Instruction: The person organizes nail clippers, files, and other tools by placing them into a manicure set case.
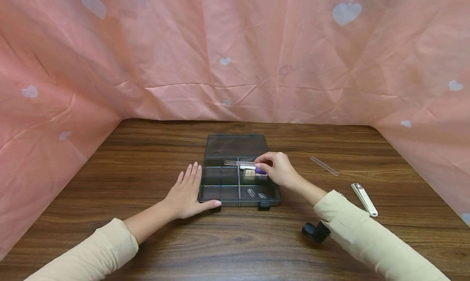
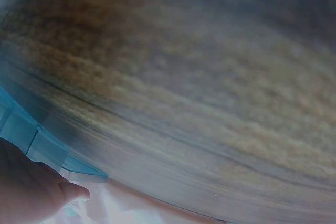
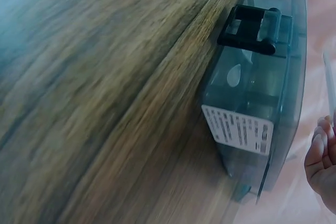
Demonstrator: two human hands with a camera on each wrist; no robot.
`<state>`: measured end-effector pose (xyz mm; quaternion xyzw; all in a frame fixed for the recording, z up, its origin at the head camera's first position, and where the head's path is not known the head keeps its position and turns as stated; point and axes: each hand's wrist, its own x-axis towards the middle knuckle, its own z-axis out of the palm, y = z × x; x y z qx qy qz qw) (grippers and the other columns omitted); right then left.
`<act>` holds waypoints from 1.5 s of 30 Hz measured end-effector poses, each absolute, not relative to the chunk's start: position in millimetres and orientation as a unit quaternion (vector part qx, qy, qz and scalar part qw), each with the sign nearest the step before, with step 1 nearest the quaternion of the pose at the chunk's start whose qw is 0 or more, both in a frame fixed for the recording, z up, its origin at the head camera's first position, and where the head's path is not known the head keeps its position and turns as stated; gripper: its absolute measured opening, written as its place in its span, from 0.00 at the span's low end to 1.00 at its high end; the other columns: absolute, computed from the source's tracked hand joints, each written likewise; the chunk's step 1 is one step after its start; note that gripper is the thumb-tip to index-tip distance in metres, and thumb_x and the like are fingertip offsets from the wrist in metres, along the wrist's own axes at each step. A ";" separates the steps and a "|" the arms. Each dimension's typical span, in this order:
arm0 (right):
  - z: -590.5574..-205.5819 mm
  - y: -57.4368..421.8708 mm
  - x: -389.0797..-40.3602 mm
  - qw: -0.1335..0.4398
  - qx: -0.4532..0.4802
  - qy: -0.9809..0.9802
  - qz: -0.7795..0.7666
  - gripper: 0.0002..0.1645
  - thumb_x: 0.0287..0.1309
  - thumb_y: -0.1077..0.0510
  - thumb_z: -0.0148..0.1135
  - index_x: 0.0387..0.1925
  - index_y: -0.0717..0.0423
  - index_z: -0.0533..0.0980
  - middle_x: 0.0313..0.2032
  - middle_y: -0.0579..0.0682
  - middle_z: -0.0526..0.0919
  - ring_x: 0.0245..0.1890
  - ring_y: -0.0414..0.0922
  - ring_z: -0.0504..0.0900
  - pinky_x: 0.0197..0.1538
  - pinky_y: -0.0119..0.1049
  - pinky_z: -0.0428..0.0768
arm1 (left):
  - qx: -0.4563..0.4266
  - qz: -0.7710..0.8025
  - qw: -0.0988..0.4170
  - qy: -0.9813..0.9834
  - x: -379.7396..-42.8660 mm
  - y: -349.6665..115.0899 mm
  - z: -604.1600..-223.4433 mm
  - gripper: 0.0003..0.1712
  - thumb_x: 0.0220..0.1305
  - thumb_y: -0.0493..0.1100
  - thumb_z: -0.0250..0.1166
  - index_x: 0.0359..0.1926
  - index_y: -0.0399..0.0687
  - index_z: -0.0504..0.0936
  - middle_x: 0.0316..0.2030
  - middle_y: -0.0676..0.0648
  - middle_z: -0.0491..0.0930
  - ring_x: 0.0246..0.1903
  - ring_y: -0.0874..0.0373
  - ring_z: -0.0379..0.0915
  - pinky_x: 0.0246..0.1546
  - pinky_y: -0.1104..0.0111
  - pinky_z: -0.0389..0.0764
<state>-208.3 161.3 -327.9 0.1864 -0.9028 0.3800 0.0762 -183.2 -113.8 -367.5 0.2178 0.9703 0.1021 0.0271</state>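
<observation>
A dark translucent compartment box (image 1: 220,192) lies with its lid (image 1: 236,145) laid back. My left hand (image 1: 187,193) rests flat against the box's left side, fingers straight, its thumb along the front edge; part of it shows in the left wrist view. Over the box's right half, my right hand (image 1: 280,169) pinches a slim clear plastic stick (image 1: 238,163) between thumb and fingers. That stick (image 3: 329,80) also shows in the right wrist view. Beneath it sit a pale labelled item (image 1: 249,175) and a purple item (image 1: 260,171), partly hidden. Small clear nail-shaped pieces (image 1: 251,192) lie in the front right compartment.
Right of the box lie another clear stick (image 1: 324,166) and a white-handled nail clipper (image 1: 364,199). A black object (image 1: 315,232) is partly covered by the right sleeve. A black latch (image 1: 264,205) juts from the box's front. Pink curtains (image 1: 235,69) surround the wooden table (image 1: 154,150).
</observation>
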 end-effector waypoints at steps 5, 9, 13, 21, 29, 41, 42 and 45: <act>-329.5 152.9 -213.4 0.084 0.192 -0.904 0.373 0.07 0.55 0.65 0.62 0.32 0.66 0.82 0.29 0.57 0.85 0.23 0.38 0.72 0.27 0.27 0.71 | 0.217 0.103 0.028 0.970 -183.2 -113.5 -367.0 0.65 0.51 0.78 0.50 0.70 0.31 0.43 0.71 0.33 0.39 0.72 0.41 0.33 0.70 0.48 0.43; -331.7 145.5 -218.3 0.083 0.197 -0.906 0.364 0.06 0.54 0.65 0.62 0.31 0.66 0.82 0.25 0.56 0.84 0.20 0.36 0.72 0.25 0.27 0.71 | 0.217 0.104 0.029 0.970 -183.4 -113.6 -367.3 0.66 0.51 0.78 0.50 0.70 0.31 0.43 0.71 0.32 0.38 0.72 0.41 0.33 0.70 0.48 0.44; -333.4 137.0 -223.3 0.071 0.203 -0.910 0.353 0.06 0.54 0.65 0.62 0.30 0.65 0.82 0.25 0.55 0.84 0.20 0.36 0.70 0.25 0.26 0.70 | 0.217 0.104 0.028 0.970 -183.5 -113.8 -367.8 0.66 0.51 0.78 0.50 0.70 0.31 0.43 0.71 0.32 0.39 0.72 0.41 0.33 0.70 0.48 0.44; -333.7 122.3 -232.9 0.058 0.216 -0.918 0.327 0.06 0.55 0.64 0.61 0.28 0.65 0.82 0.23 0.53 0.83 0.19 0.36 0.70 0.26 0.26 0.70 | 0.216 0.108 0.034 0.970 -182.8 -115.1 -367.0 0.65 0.51 0.78 0.50 0.70 0.31 0.43 0.71 0.32 0.38 0.72 0.41 0.33 0.70 0.48 0.44; -334.8 112.9 -239.6 0.044 0.230 -0.920 0.316 0.07 0.55 0.64 0.62 0.28 0.66 0.81 0.24 0.55 0.84 0.16 0.37 0.75 0.27 0.26 0.74 | 0.217 0.109 0.035 0.969 -182.3 -115.5 -366.9 0.65 0.51 0.78 0.50 0.70 0.31 0.43 0.71 0.32 0.39 0.72 0.41 0.32 0.70 0.48 0.44; -336.0 97.3 -242.0 0.017 0.225 -0.937 0.265 0.07 0.55 0.63 0.62 0.31 0.65 0.83 0.30 0.54 0.86 0.28 0.42 0.80 0.35 0.31 0.79 | 0.218 0.107 0.034 0.969 -180.9 -115.6 -365.7 0.65 0.52 0.78 0.50 0.70 0.30 0.44 0.71 0.32 0.40 0.72 0.41 0.34 0.69 0.47 0.45; -336.1 96.5 -241.7 0.019 0.224 -0.939 0.261 0.07 0.55 0.63 0.62 0.31 0.64 0.83 0.31 0.55 0.86 0.30 0.43 0.81 0.37 0.33 0.80 | 0.218 0.107 0.034 0.969 -180.9 -115.5 -365.6 0.65 0.52 0.78 0.50 0.70 0.30 0.44 0.71 0.32 0.40 0.72 0.41 0.34 0.69 0.47 0.45; -336.2 95.8 -240.8 0.029 0.226 -0.940 0.253 0.08 0.55 0.62 0.63 0.32 0.64 0.83 0.33 0.55 0.86 0.34 0.46 0.84 0.40 0.35 0.81 | 0.219 0.106 0.035 0.969 -180.8 -115.1 -365.5 0.65 0.52 0.78 0.50 0.70 0.30 0.43 0.71 0.32 0.39 0.72 0.41 0.34 0.69 0.48 0.45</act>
